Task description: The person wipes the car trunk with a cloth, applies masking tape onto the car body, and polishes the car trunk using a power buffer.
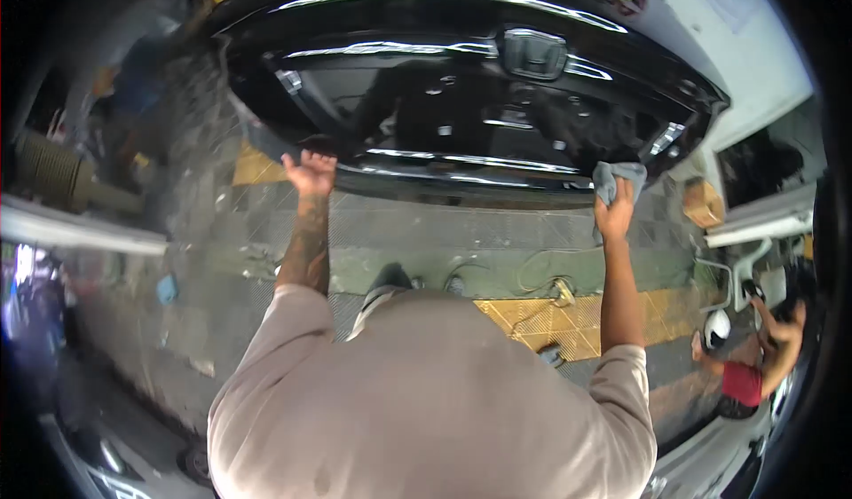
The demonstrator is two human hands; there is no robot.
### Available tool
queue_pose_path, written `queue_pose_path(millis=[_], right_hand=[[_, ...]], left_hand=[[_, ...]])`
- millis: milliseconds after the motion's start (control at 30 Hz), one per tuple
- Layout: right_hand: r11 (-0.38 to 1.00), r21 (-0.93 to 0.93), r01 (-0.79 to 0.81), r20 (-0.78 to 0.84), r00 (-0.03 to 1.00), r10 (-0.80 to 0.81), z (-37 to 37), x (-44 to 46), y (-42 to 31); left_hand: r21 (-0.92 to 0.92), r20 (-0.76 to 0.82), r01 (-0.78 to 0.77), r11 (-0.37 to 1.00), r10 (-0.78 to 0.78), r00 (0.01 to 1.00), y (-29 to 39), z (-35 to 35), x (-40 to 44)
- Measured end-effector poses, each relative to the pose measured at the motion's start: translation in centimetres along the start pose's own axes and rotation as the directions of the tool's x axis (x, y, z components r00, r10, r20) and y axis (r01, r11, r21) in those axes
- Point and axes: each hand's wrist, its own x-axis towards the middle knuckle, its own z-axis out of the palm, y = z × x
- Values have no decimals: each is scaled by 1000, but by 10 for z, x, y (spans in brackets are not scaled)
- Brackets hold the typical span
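A glossy black car panel (408, 100) with an H-shaped emblem (534, 54) spans the top of the view. My left hand (311, 171) is at the panel's lower left edge, palm up with its fingers spread, holding nothing. At the lower right edge, my right hand (614, 208) grips a grey cloth (619, 180), which lies against the black surface. Part of the cloth hangs down beside the fingers.
Another person (754, 366) in red is at the far right, near a white helmet-like object (717, 329) and a pale chair (745, 273). A cardboard box (703, 203) stands right of the panel. Yellow floor tiles (657, 313) and a power tool (563, 293) lie below.
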Motion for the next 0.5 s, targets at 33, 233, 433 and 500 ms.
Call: queue_pose_path(millis=[33, 233, 433, 500], right_hand=[[999, 34, 7, 16, 1000, -7, 16, -11, -15], [990, 122, 74, -54, 996, -67, 77, -22, -118], [965, -67, 252, 290, 931, -223, 129, -22, -255], [961, -18, 276, 449, 861, -238, 144, -14, -325]], left_hand=[[-16, 115, 56, 998, -54, 992, 10, -8, 10], [52, 308, 163, 985, -171, 936, 12, 8, -1], [8, 324, 270, 963, -258, 910, 17, 26, -19], [-82, 303, 308, 948, -270, 914, 14, 22, -19]])
